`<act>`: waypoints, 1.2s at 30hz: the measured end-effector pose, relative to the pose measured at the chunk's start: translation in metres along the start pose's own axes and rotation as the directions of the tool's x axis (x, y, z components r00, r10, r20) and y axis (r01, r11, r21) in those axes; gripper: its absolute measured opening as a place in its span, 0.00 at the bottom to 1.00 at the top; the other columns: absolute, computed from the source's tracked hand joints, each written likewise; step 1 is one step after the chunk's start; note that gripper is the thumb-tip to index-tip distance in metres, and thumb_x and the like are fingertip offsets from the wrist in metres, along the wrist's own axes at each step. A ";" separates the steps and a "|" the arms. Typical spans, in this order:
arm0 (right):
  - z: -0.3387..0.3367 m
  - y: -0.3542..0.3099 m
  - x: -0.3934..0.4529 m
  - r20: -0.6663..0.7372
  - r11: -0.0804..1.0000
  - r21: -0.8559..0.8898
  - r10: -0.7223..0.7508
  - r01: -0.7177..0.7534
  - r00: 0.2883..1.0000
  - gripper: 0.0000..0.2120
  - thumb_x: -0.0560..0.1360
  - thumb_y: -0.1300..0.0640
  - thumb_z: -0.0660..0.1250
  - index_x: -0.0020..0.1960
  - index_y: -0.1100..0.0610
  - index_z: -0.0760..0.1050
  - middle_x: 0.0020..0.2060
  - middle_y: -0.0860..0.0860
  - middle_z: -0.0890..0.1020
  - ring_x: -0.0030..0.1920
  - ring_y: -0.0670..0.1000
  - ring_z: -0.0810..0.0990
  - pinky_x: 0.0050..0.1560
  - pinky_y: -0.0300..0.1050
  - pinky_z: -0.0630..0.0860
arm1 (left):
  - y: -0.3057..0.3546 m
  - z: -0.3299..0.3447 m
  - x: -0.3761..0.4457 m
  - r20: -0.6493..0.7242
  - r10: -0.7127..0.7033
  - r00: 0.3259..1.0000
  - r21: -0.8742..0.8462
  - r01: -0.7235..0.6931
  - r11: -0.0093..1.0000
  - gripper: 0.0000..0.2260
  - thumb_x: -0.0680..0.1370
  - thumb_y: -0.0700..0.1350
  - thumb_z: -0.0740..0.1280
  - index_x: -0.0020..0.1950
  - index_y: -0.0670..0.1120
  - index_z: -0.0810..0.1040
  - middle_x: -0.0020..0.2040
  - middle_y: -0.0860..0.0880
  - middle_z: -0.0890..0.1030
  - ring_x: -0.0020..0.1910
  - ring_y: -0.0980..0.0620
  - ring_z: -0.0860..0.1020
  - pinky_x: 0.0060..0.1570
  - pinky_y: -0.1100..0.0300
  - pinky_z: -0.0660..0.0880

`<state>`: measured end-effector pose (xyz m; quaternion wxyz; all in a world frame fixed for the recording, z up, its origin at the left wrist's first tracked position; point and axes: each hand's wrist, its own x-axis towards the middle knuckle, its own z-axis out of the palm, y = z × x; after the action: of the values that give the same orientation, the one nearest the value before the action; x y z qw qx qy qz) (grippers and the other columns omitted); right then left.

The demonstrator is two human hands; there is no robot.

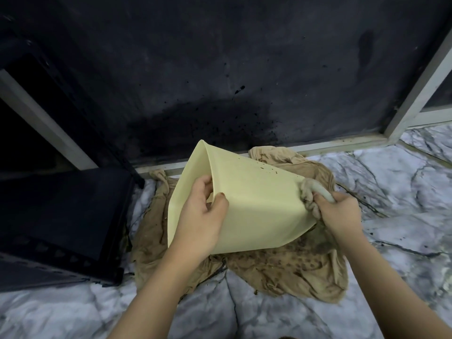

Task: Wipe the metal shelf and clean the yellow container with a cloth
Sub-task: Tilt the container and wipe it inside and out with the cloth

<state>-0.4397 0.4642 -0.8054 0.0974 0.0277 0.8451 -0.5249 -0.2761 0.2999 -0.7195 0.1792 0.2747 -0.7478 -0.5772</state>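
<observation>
We hold the yellow container tipped on its side above the floor; left hand grips its rim at nine o'clock, right hand clutches the cloth at its three o'clock corner.

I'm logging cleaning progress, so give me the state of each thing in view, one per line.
yellow container: tipped on its side, dark specks on its upper wall
left hand: grips the container's rim
right hand: grips a bunched cloth against the container's base
tan cloth: spread on the floor, stained
black metal shelf: standing at left
</observation>
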 end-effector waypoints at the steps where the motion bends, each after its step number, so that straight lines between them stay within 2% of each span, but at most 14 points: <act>1: -0.001 0.001 0.001 -0.003 1.000 -0.015 -0.003 0.003 1.000 0.16 0.73 0.59 0.66 0.28 0.59 0.70 0.23 0.53 0.70 0.25 0.51 0.67 0.27 0.42 0.62 | 0.002 0.000 0.001 0.026 -0.014 1.000 -0.018 0.014 1.000 0.17 0.78 0.37 0.58 0.65 0.52 0.69 0.58 0.56 0.78 0.50 0.68 0.77 0.45 0.73 0.73; 3: -0.002 0.004 0.001 -0.010 0.999 -0.035 -0.006 0.006 1.000 0.13 0.73 0.59 0.66 0.32 0.64 0.73 0.24 0.55 0.70 0.26 0.52 0.66 0.27 0.43 0.62 | 0.008 0.000 0.001 0.057 -0.043 0.997 -0.021 0.044 0.999 0.20 0.77 0.36 0.58 0.66 0.52 0.67 0.60 0.56 0.78 0.54 0.63 0.77 0.46 0.71 0.73; 5: -0.003 0.008 -0.001 -0.016 1.000 -0.016 -0.015 0.015 1.000 0.13 0.73 0.59 0.66 0.33 0.67 0.74 0.25 0.57 0.71 0.27 0.53 0.67 0.29 0.45 0.62 | 0.012 0.000 0.000 0.046 -0.061 0.997 -0.006 0.061 0.998 0.19 0.76 0.35 0.58 0.62 0.54 0.69 0.57 0.56 0.80 0.53 0.62 0.78 0.42 0.73 0.73; 9: -0.008 0.022 -0.011 -0.013 0.999 0.022 -0.033 0.033 0.999 0.13 0.73 0.58 0.66 0.30 0.58 0.72 0.21 0.50 0.72 0.27 0.53 0.67 0.28 0.42 0.62 | 0.018 0.001 0.000 -0.016 -0.109 0.994 0.029 0.109 0.994 0.12 0.76 0.37 0.60 0.56 0.51 0.72 0.47 0.54 0.82 0.45 0.57 0.79 0.44 0.60 0.73; 12: -0.010 0.031 -0.019 -0.037 0.999 0.010 -0.047 0.047 0.998 0.06 0.73 0.57 0.66 0.41 0.58 0.79 0.24 0.45 0.73 0.29 0.50 0.70 0.28 0.41 0.62 | 0.018 0.006 -0.002 -0.103 -0.100 0.990 0.059 0.106 0.993 0.04 0.78 0.44 0.61 0.47 0.54 0.73 0.41 0.48 0.82 0.40 0.50 0.79 0.42 0.54 0.74; 14: -0.010 0.035 -0.023 -0.062 1.000 0.017 -0.022 0.023 0.998 0.09 0.73 0.56 0.67 0.47 0.61 0.81 0.27 0.47 0.74 0.32 0.52 0.72 0.29 0.41 0.63 | 0.017 0.010 -0.003 -0.144 -0.066 0.987 0.114 0.083 0.990 0.06 0.79 0.45 0.60 0.44 0.55 0.71 0.40 0.49 0.81 0.39 0.49 0.79 0.40 0.54 0.73; 16: -0.011 0.034 -0.028 -0.072 1.000 0.019 -0.011 0.012 0.997 0.09 0.73 0.56 0.67 0.48 0.60 0.81 0.28 0.50 0.76 0.32 0.53 0.73 0.31 0.43 0.66 | 0.014 0.012 -0.004 -0.181 -0.034 0.983 0.147 0.061 0.987 0.07 0.79 0.45 0.59 0.44 0.55 0.71 0.40 0.51 0.81 0.39 0.50 0.78 0.37 0.56 0.72; 19: -0.010 0.025 -0.042 -0.070 0.997 -0.039 -0.074 0.071 0.995 0.08 0.72 0.57 0.67 0.47 0.59 0.82 0.32 0.56 0.79 0.37 0.57 0.76 0.37 0.46 0.69 | 0.015 0.014 -0.008 -0.226 0.007 0.974 0.121 0.021 0.992 0.06 0.79 0.45 0.60 0.46 0.54 0.74 0.39 0.48 0.83 0.38 0.48 0.79 0.35 0.62 0.71; 21: -0.006 0.019 -0.052 -0.064 0.979 -0.108 -0.183 0.175 0.981 0.07 0.72 0.58 0.68 0.46 0.58 0.82 0.36 0.55 0.79 0.39 0.55 0.76 0.38 0.44 0.67 | 0.016 0.016 -0.010 -0.233 0.027 0.972 0.108 -0.002 0.994 0.06 0.79 0.44 0.60 0.49 0.53 0.76 0.37 0.50 0.83 0.35 0.53 0.79 0.29 0.69 0.69; 23: 0.001 0.010 -0.064 -0.047 0.954 -0.113 -0.284 0.277 0.958 0.05 0.71 0.59 0.68 0.44 0.57 0.82 0.36 0.52 0.78 0.38 0.51 0.75 0.38 0.42 0.65 | 0.016 0.019 -0.011 -0.214 0.047 0.976 0.114 -0.023 0.993 0.06 0.79 0.44 0.61 0.49 0.53 0.76 0.36 0.52 0.83 0.33 0.57 0.79 0.26 0.72 0.69; 25: 0.010 -0.004 -0.077 -0.028 0.930 -0.045 -0.366 0.364 0.930 0.03 0.71 0.59 0.69 0.41 0.55 0.82 0.34 0.48 0.77 0.36 0.43 0.75 0.36 0.35 0.66 | 0.016 0.023 -0.012 -0.199 0.066 0.978 0.122 -0.042 0.992 0.05 0.78 0.44 0.61 0.48 0.53 0.75 0.37 0.52 0.83 0.34 0.55 0.80 0.27 0.68 0.71; 28: 0.022 -0.029 -0.089 -0.012 0.886 0.066 -0.460 0.460 0.888 0.04 0.71 0.60 0.69 0.39 0.54 0.81 0.32 0.43 0.75 0.37 0.36 0.75 0.35 0.25 0.67 | 0.015 0.027 -0.014 -0.194 0.092 0.977 0.152 -0.063 0.986 0.05 0.78 0.44 0.62 0.46 0.54 0.74 0.37 0.50 0.83 0.35 0.49 0.80 0.32 0.56 0.75; 32: 0.029 -0.054 -0.085 0.024 0.857 0.114 -0.509 0.503 0.861 0.03 0.71 0.57 0.69 0.40 0.54 0.81 0.33 0.41 0.75 0.37 0.40 0.75 0.38 0.28 0.69 | 0.018 0.027 -0.015 -0.179 0.109 0.978 0.174 -0.077 0.982 0.05 0.77 0.45 0.62 0.46 0.55 0.75 0.37 0.47 0.83 0.36 0.44 0.80 0.36 0.47 0.76; 36: 0.027 -0.053 -0.062 0.048 0.896 0.097 -0.439 0.434 0.897 0.05 0.72 0.56 0.67 0.38 0.51 0.79 0.34 0.45 0.77 0.35 0.42 0.74 0.35 0.30 0.68 | 0.015 0.024 -0.014 -0.176 0.089 0.980 0.135 -0.066 0.989 0.05 0.78 0.45 0.61 0.47 0.54 0.75 0.38 0.50 0.83 0.37 0.48 0.81 0.36 0.50 0.77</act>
<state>-0.3833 0.4194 -0.7583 0.0050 -0.1766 0.8031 -0.5691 -0.2825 0.3299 -0.7108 0.2508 0.3078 -0.7742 -0.4929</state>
